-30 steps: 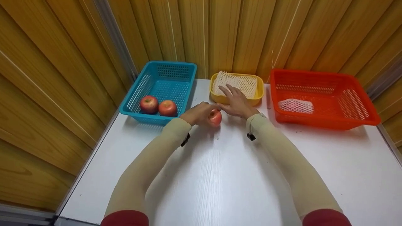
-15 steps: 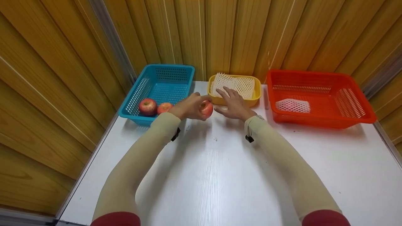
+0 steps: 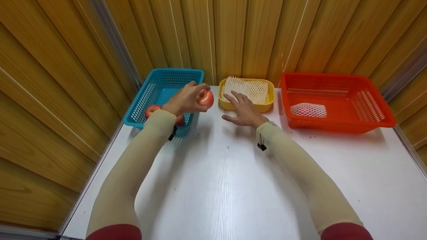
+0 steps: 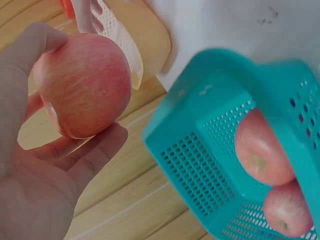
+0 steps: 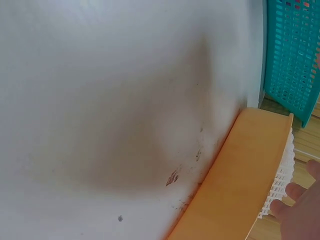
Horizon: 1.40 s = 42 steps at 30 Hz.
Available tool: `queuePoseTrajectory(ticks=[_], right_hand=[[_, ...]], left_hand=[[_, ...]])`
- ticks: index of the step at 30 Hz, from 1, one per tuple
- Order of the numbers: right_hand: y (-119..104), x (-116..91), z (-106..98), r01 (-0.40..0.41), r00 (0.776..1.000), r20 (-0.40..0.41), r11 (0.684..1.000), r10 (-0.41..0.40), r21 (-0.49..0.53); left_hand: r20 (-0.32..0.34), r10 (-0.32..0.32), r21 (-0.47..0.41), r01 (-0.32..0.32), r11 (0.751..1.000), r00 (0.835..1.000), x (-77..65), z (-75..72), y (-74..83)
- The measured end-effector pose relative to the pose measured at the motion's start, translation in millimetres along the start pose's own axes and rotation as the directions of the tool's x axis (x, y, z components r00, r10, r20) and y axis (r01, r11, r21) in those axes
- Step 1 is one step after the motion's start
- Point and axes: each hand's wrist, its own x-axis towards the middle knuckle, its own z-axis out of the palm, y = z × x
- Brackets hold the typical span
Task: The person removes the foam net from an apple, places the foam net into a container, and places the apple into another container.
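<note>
Gripping red apple [image 3: 205, 99], left hand [image 3: 185, 99] has moved left, away from right hand [image 3: 245, 112], since second ago; fingers and thumb curled round fruit. Apple now held above table [image 3: 213, 186], near teal basket's [image 3: 180, 70] right rim. Right fingers spread, holding nothing, near yellow tub [image 3: 264, 107] of white foam nets [image 3: 257, 91].

Wht tbl [image 3: 200, 206] w/ glare [image 3: 223, 176], brn wood-look panel walls [image 3: 230, 40] behind & at left.
</note>
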Motion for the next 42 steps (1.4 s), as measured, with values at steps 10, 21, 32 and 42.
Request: queuePoseTrajectory(ticks=[10, 21, 32, 42], right_hand=[[-14, 3, -4, 0.031, 0.999, 0.007, 0.998, -0.031, 0.054], [-35, 14, -8, 0.058, 0.998, -0.018, 0.991, -0.057, 0.118], [-61, 20, -7, 0.091, 0.996, -0.025, 0.985, -0.088, 0.144], [-84, 23, 3, 0.063, 0.997, 0.024, 0.981, -0.068, 0.184]], left_hand=[[-0.09, -0.023, 0.004, 0.024, 1.0, 0.996, -0.2, -18.1, -27.1], [-0.122, -0.081, 0.036, 0.086, 0.996, 0.989, 6.5, -41.6, -56.2], [-0.141, -0.151, 0.011, 0.154, 0.988, 0.978, 6.8, -49.6, -73.6], [-0.148, -0.157, 0.057, 0.167, 0.984, 0.976, 13.2, -42.4, -77.9]])
